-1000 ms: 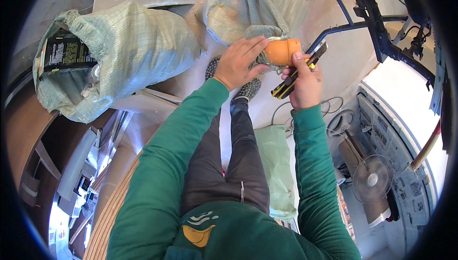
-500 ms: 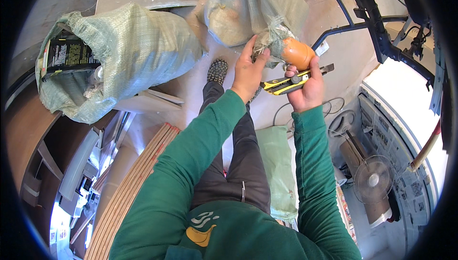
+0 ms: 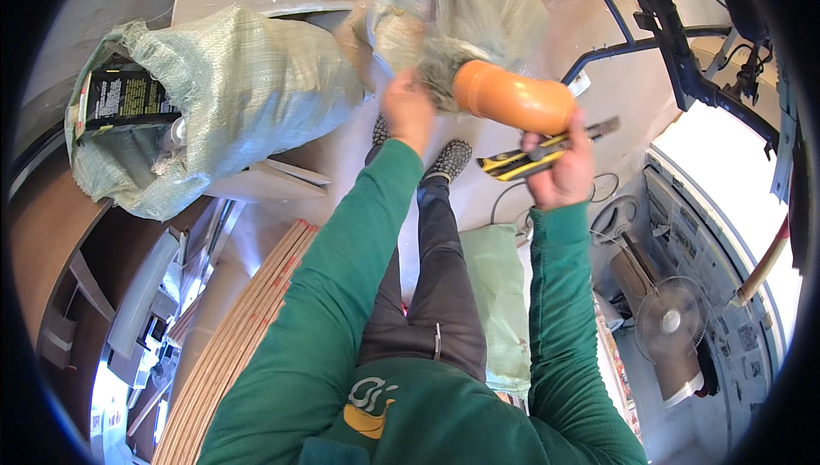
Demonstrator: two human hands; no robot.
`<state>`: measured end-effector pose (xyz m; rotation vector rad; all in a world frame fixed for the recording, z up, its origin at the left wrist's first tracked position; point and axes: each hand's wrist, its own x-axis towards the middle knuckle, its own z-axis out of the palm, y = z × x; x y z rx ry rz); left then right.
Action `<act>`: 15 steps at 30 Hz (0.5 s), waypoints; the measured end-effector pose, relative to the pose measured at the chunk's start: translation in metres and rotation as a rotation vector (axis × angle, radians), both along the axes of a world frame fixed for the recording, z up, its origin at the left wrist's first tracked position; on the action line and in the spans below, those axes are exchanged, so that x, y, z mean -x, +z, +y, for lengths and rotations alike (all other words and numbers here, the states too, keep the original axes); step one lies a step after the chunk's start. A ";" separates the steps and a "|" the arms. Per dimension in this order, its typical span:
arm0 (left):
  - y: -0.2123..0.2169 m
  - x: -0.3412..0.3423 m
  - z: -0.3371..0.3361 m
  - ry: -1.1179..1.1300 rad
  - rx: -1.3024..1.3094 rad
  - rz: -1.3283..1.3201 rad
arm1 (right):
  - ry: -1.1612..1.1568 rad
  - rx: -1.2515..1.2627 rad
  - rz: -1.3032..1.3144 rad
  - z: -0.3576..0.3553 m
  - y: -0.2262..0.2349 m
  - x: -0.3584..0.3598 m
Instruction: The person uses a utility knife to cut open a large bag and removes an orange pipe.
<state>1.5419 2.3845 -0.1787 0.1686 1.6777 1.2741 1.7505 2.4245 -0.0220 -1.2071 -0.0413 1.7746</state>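
Head view: one orange plastic pipe elbow (image 3: 512,102) and one yellow-black utility knife (image 3: 534,157), both clasped in the closed right hand (image 3: 559,170). Left hand (image 3: 408,113) pinches frayed sacking beside the elbow. Two pale-green woven sacks; the larger woven sack (image 3: 231,93) lies left of the hands, showing a black rectangular label (image 3: 124,98).

An orange pipe elbow (image 3: 512,102) is seen beside a yellow-and-black utility knife (image 3: 534,157), and both sleeves (image 3: 342,294) are dark green. The woven sacks (image 3: 256,81) are shown in a pale, washed-out green with a fine mesh weave, while the trousers (image 3: 436,277) are black and the stacked boards (image 3: 231,345) light tan
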 end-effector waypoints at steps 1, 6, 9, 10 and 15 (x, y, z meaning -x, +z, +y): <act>-0.027 0.014 -0.013 0.222 0.053 -0.175 | 0.000 -0.024 0.049 0.009 0.010 -0.006; 0.004 0.071 -0.030 -0.288 -0.039 -0.162 | 0.196 -0.061 -0.441 0.035 0.034 -0.066; 0.029 0.064 -0.026 -0.237 -0.129 -0.081 | 0.426 0.030 -0.893 0.012 0.019 -0.069; 0.033 0.063 -0.032 -0.250 -0.090 -0.020 | 0.531 0.032 -0.932 0.002 0.012 -0.068; 0.047 0.068 -0.045 -0.695 -0.172 0.584 | 0.695 0.045 -0.949 -0.064 -0.019 -0.072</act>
